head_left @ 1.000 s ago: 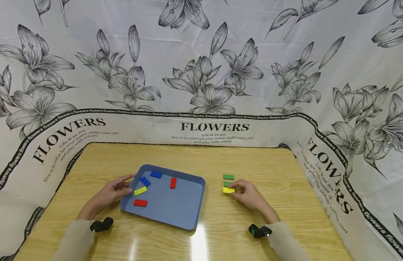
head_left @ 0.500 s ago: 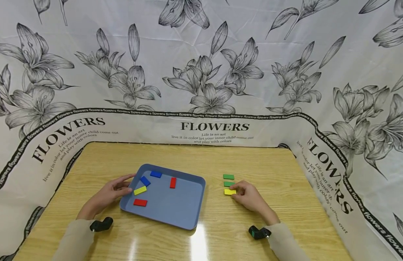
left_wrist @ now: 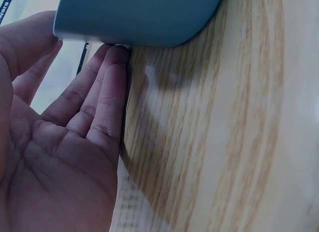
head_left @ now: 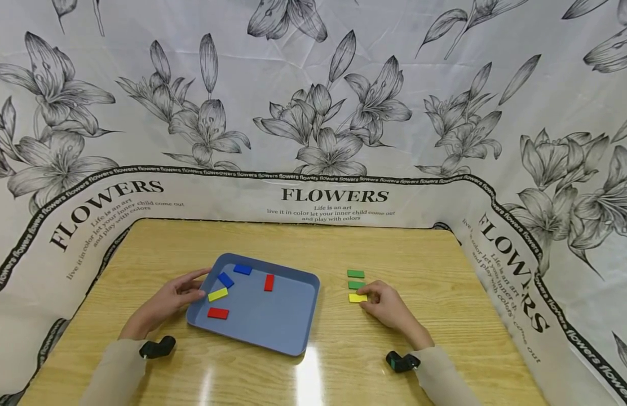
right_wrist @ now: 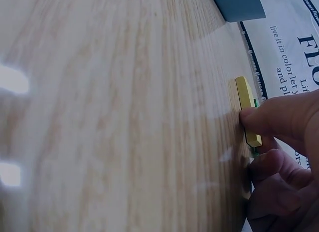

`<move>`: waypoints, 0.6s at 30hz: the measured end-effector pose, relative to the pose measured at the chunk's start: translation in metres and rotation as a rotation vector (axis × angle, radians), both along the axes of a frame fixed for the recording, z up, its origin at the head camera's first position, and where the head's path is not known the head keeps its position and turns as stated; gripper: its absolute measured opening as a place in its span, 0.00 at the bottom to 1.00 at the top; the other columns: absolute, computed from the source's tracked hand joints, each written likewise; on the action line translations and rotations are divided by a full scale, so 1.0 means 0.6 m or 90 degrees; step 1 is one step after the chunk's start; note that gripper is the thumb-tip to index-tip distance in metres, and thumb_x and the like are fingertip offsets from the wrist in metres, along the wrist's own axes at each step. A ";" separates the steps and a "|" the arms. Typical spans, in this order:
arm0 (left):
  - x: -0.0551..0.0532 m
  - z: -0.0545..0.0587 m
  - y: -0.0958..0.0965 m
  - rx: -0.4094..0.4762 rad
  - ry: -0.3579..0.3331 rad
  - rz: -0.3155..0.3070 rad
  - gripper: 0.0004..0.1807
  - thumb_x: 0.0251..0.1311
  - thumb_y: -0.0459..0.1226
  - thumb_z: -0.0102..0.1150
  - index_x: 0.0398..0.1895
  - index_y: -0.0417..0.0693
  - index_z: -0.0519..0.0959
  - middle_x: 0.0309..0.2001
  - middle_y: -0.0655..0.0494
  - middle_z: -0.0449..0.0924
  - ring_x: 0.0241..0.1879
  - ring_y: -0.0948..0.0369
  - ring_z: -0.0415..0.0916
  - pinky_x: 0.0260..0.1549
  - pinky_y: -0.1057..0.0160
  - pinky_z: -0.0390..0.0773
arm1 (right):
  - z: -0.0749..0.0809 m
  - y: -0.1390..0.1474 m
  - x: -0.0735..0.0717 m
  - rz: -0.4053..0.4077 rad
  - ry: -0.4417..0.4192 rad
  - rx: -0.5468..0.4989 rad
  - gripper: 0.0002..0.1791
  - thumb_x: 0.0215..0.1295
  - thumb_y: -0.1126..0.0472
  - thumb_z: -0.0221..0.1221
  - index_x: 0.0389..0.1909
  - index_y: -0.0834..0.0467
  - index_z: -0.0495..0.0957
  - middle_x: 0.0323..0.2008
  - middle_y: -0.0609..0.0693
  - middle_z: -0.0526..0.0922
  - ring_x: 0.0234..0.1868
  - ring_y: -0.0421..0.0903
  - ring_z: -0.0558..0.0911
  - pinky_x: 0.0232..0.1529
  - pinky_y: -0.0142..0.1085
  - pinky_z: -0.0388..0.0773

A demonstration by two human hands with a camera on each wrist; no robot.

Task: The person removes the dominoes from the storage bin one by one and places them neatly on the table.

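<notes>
My right hand (head_left: pixel 387 304) pinches a flat rectangular yellow block (head_left: pixel 357 298) between thumb and fingers, low at the tabletop. Just beyond it lie two green blocks, a nearer one (head_left: pixel 356 285) and a farther one (head_left: pixel 356 273), forming a column with the yellow. In the right wrist view the thumb presses the side of the yellow block (right_wrist: pixel 244 100), and a sliver of green shows behind. My left hand (head_left: pixel 166 301) holds the left edge of a blue-grey tray (head_left: pixel 278 332). In the left wrist view the thumb meets the tray's rim (left_wrist: pixel 59 22), other fingers lie against its outer wall.
Inside the tray are two blue blocks (head_left: pixel 242 269), a yellow block (head_left: pixel 217 294) and two red blocks (head_left: pixel 269 282). The wooden table (head_left: pixel 394 248) is bounded by a flower-printed cloth (head_left: pixel 334 194) behind and at both sides.
The yellow block has shifted slightly toward me in my right hand, showing more of the nearer green block, then stayed put. My left hand and the tray hold their place.
</notes>
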State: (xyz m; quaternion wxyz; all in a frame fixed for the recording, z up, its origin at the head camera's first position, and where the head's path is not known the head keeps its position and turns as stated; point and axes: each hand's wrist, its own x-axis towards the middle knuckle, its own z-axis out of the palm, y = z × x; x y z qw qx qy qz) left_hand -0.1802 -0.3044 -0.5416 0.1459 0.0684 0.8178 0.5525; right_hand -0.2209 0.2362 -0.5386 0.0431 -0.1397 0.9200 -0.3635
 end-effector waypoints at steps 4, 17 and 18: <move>0.000 0.002 0.001 -0.006 0.000 0.002 0.34 0.75 0.44 0.59 0.81 0.55 0.62 0.67 0.36 0.73 0.64 0.47 0.73 0.54 0.64 0.77 | -0.002 0.001 -0.001 -0.001 0.005 -0.005 0.11 0.64 0.68 0.68 0.46 0.59 0.87 0.46 0.55 0.82 0.29 0.42 0.70 0.30 0.31 0.67; 0.000 0.003 0.003 -0.015 -0.001 0.008 0.34 0.75 0.44 0.58 0.80 0.55 0.62 0.68 0.35 0.72 0.65 0.44 0.72 0.57 0.59 0.77 | -0.006 0.003 0.001 -0.007 0.007 -0.008 0.11 0.64 0.69 0.67 0.48 0.59 0.87 0.45 0.54 0.82 0.29 0.41 0.71 0.29 0.31 0.68; 0.000 0.003 0.003 -0.012 -0.002 0.007 0.34 0.75 0.44 0.58 0.80 0.55 0.62 0.69 0.35 0.72 0.66 0.44 0.72 0.58 0.58 0.77 | -0.006 0.003 0.001 -0.009 0.006 -0.008 0.12 0.64 0.69 0.67 0.48 0.59 0.87 0.45 0.54 0.82 0.29 0.41 0.71 0.29 0.31 0.69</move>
